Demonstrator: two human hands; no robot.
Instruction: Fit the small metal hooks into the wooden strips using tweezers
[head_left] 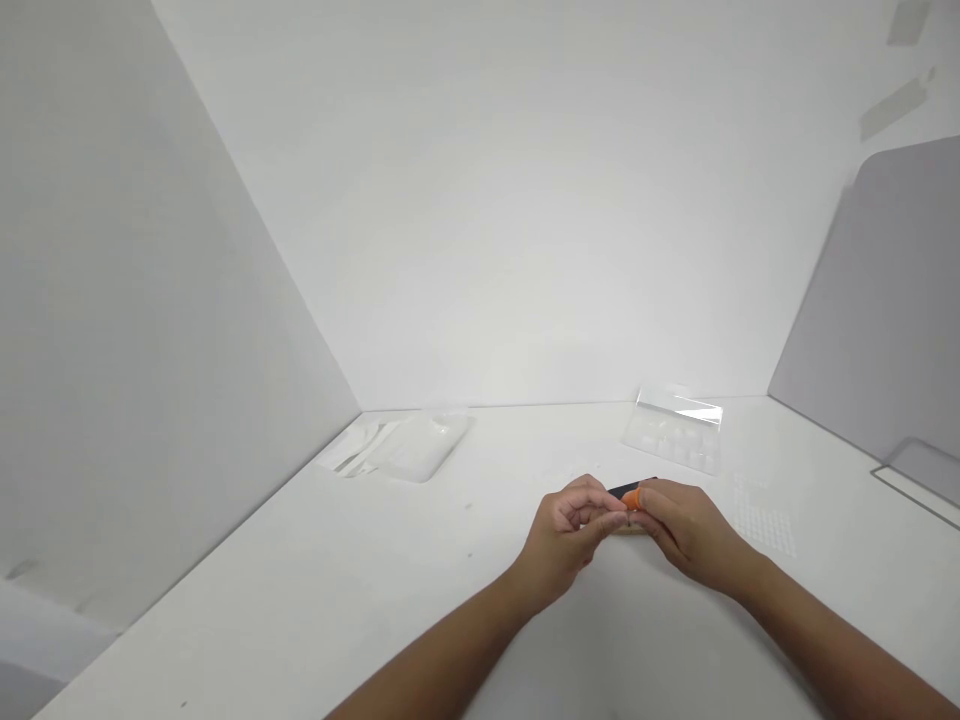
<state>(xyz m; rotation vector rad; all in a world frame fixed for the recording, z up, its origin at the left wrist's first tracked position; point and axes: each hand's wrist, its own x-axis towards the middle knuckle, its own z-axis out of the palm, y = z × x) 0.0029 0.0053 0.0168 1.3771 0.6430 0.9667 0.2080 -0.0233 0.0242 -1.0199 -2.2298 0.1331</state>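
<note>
My right hand (688, 528) is closed around a small orange piece (631, 499), its tip showing between thumb and fingers; its kind is hidden. Right beside it, the fingertips of my left hand (570, 530) are pinched together and meet the orange piece. What the left fingers hold, if anything, is too small to make out. Behind and under the fingertips lies a flat dark object (621, 491), mostly covered by both hands. A tan edge (631, 531) shows just below the fingertips.
On the white table (337, 600), a clear plastic bag (412, 445) lies at the back left. A transparent plastic packet (675, 432) is at the back right. A sheet of small clear dots (765, 522) lies right of my right hand. White walls enclose the back and left.
</note>
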